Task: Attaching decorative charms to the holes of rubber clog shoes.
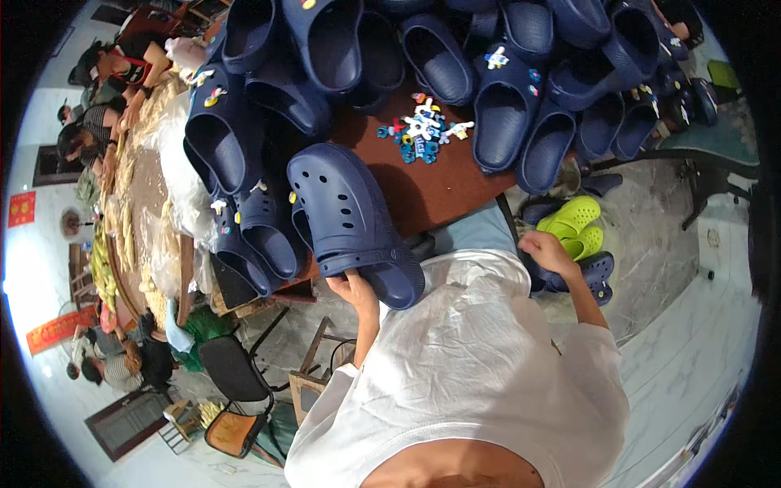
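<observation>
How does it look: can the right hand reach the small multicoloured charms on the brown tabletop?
Probably yes. The right hand is near the tabletop edge, and a bare stretch before the charms leaves the way free. The navy-blue perforated clog in the left hand is left of it.

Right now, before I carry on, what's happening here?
The person's left hand holds a navy clog near its heel, at the table's near edge. The right hand is loosely curled near lime-green clogs; whether it holds anything isn't clear. A pile of colourful charms lies on the brown table, among many other navy clogs.
</observation>
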Available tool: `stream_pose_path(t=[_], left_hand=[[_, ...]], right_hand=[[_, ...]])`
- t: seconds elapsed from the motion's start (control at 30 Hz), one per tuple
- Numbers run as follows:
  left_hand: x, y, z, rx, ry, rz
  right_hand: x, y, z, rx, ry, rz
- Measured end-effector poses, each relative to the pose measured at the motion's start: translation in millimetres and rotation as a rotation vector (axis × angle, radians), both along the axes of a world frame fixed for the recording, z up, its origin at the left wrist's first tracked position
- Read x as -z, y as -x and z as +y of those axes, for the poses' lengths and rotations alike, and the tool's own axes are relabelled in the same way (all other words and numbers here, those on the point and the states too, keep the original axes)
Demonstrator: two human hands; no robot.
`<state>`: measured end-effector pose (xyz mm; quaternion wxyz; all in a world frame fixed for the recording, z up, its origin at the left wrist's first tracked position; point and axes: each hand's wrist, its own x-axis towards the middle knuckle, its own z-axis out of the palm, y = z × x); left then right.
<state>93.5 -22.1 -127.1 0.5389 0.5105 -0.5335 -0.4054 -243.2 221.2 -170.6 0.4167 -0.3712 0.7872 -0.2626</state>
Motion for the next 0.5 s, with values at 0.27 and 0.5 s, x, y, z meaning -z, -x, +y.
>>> stream_pose_path(t=[0.27, 0.5], left_hand=[[-2.3, 5.4, -5.7, 0.068, 0.097, 0.0], [-22.2, 21.5, -6.2, 0.163, 0.031, -0.147]], right_hand=[[-92.6, -49.9, -160.9, -0.232, 0.599, 0.343], [-46.8, -57.9, -295.3, -0.37, 0.716, 0.699]])
